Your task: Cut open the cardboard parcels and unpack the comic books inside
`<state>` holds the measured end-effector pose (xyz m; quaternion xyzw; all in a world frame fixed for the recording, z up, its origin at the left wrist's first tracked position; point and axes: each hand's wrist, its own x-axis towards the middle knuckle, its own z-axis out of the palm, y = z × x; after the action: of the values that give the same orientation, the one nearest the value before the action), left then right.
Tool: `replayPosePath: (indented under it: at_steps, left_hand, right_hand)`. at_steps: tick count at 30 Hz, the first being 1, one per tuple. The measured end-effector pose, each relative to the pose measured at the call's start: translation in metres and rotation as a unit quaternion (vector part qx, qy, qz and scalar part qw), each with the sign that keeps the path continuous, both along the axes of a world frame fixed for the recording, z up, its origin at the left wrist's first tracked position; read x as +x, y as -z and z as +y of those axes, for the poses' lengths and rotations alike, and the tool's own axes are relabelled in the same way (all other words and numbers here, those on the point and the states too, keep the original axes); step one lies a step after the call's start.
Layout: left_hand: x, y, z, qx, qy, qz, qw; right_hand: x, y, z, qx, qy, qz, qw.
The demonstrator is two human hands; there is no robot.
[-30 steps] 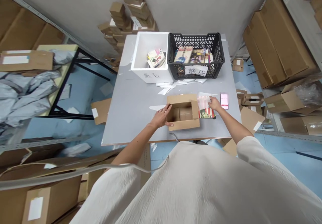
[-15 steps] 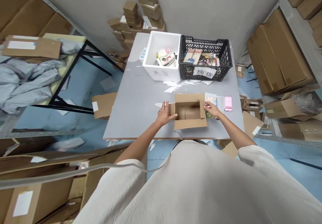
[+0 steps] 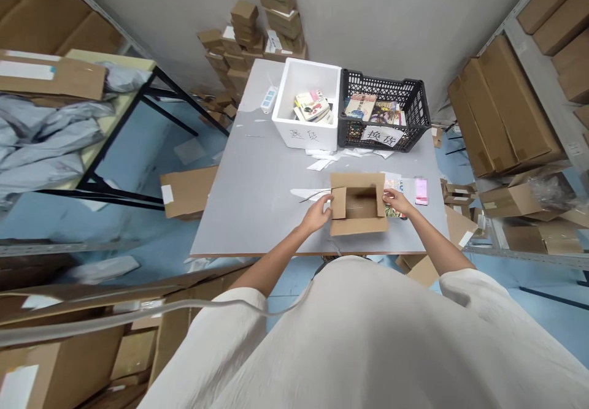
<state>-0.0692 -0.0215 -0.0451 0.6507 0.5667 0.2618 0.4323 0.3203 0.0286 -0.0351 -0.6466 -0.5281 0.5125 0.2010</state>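
A small open cardboard box (image 3: 359, 227) sits near the front of the grey table, its long flaps spread to front and back. Its left end flap (image 3: 339, 203) is folded inward over the opening. My left hand (image 3: 318, 213) grips the box's left edge, thumb and fingers curled at that flap. At the opposite end, my right hand (image 3: 396, 203) pinches the right flap and wall. Partly under my right hand lies a colourful book (image 3: 394, 186). A phone with a pink screen (image 3: 421, 191) rests to its right.
At the table's back stand a white foam box (image 3: 306, 137) and a black plastic crate (image 3: 414, 128), both holding books. Paper scraps (image 3: 319, 165) lie before them, and a white strip (image 3: 304, 194) left of the cardboard box. Stacked cartons (image 3: 276, 4) stand behind the table.
My left hand has pushed the left end flap inward and closed its fingers at the box's edge. My right hand stays on the right end. The camera view has shifted slightly.
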Motion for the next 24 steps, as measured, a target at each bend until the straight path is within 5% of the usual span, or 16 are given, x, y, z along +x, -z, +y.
replayPosePath:
  at_steps: [5,15,24]
  left_hand:
    - [0.011,0.007,-0.005,0.023,0.013,-0.026,0.999]
    - [-0.006,-0.030,0.035,0.101,-0.009,-0.060,0.993]
    - [-0.052,-0.033,0.077,0.077,-0.093,-0.062,0.991]
  right_hand:
    - [-0.001,-0.015,-0.007,-0.051,0.028,0.011,0.998]
    - [-0.015,-0.059,0.024,0.045,0.049,0.028,0.997]
    - [-0.083,-0.056,0.062,0.044,0.006,0.051,0.998]
